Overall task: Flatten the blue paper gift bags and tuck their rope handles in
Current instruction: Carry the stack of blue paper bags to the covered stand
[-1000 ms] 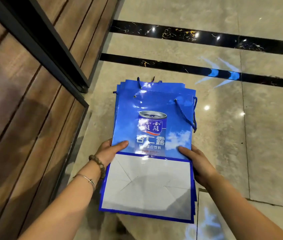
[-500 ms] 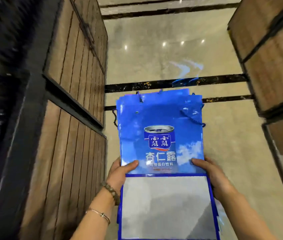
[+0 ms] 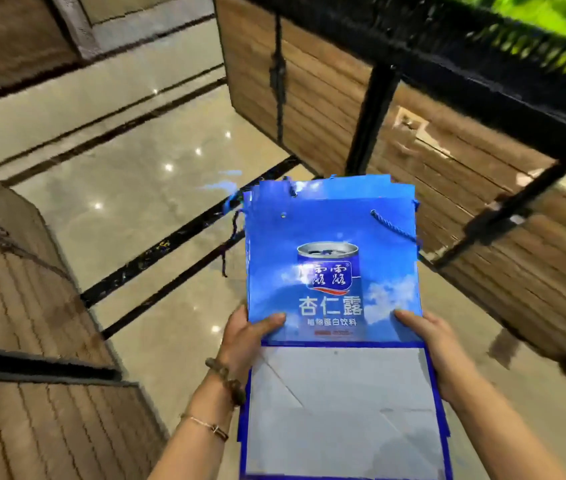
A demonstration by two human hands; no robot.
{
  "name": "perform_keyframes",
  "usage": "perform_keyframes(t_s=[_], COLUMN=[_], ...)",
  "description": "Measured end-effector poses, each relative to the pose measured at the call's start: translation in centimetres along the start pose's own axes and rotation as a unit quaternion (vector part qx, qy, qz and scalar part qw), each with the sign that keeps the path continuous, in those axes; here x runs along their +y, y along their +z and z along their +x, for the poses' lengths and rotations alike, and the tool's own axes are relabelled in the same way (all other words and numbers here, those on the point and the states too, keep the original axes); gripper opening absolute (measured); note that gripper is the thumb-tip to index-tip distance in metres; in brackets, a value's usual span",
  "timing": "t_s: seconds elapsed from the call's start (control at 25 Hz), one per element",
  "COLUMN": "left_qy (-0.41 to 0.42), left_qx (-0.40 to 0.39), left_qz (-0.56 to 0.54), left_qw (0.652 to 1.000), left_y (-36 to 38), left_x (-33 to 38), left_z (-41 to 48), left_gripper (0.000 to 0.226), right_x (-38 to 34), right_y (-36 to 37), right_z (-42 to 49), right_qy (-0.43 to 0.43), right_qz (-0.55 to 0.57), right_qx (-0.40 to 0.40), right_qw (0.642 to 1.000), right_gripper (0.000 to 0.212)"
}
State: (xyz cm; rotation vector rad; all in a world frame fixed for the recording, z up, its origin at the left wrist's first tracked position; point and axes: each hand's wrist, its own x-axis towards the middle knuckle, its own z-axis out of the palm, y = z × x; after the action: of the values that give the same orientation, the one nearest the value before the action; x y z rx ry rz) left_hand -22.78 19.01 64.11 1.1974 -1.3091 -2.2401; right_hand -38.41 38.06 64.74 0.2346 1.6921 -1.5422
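Note:
A stack of flattened blue paper gift bags (image 3: 330, 237) with a printed can on top is held out in front of me, above the floor. The top bag's white folded bottom panel faces me. My left hand (image 3: 243, 336) grips the stack's left edge with the thumb on top. At the right edge my right hand (image 3: 427, 337) holds it the same way. One blue rope handle (image 3: 392, 226) lies across the top bag's upper right corner. Dark rope ends (image 3: 231, 244) dangle off the left side.
Glossy beige floor tiles (image 3: 136, 188) with black inlay strips lie below. Wood-slat counters with black metal frames stand at the left (image 3: 25, 306) and at the right (image 3: 482, 202). Green foliage shows at the top right corner.
The view has swung to the right and the stack has stayed in both hands, carried along. The right-hand wooden counter is now close behind the bags.

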Motion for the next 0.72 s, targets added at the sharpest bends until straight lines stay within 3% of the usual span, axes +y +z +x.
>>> perform_keyframes(t_s=[0.12, 0.32, 0.48, 0.6, 0.72], left_qy=[-0.012, -0.064, -0.046, -0.043, -0.062], left_qx=[-0.116, -0.292, -0.408, -0.494, -0.576], left_qz=[0.065, 0.153, 0.266, 0.318, 0.373], left_qw=[0.991, 0.942, 0.872, 0.808, 0.724], left_y=[8.5, 25.4, 40.4, 49.2, 57.0], left_x=[-1.0, -6.4, -14.4, -20.1, -26.8], left_z=[0.6, -2.7, -8.9, -14.9, -21.5], left_gripper=[0.029, 0.039, 0.011, 0.008, 0.008], right_x=[1.3, 3.7, 7.7, 11.0, 15.1], right_y=[-8.2, -23.0, -36.0, -42.9, -47.9], right_z=[-3.2, -10.5, -17.2, -22.9, -28.7], right_qy=[-0.025, -0.098, -0.119, -0.145, -0.158], right_qz=[0.106, 0.220, 0.306, 0.361, 0.422], right_qx=[0.093, 0.247, 0.376, 0.463, 0.549], right_qw=[0.990, 0.939, 0.866, 0.797, 0.704], right_gripper=[0.032, 0.012, 0.016, 0.010, 0.011])
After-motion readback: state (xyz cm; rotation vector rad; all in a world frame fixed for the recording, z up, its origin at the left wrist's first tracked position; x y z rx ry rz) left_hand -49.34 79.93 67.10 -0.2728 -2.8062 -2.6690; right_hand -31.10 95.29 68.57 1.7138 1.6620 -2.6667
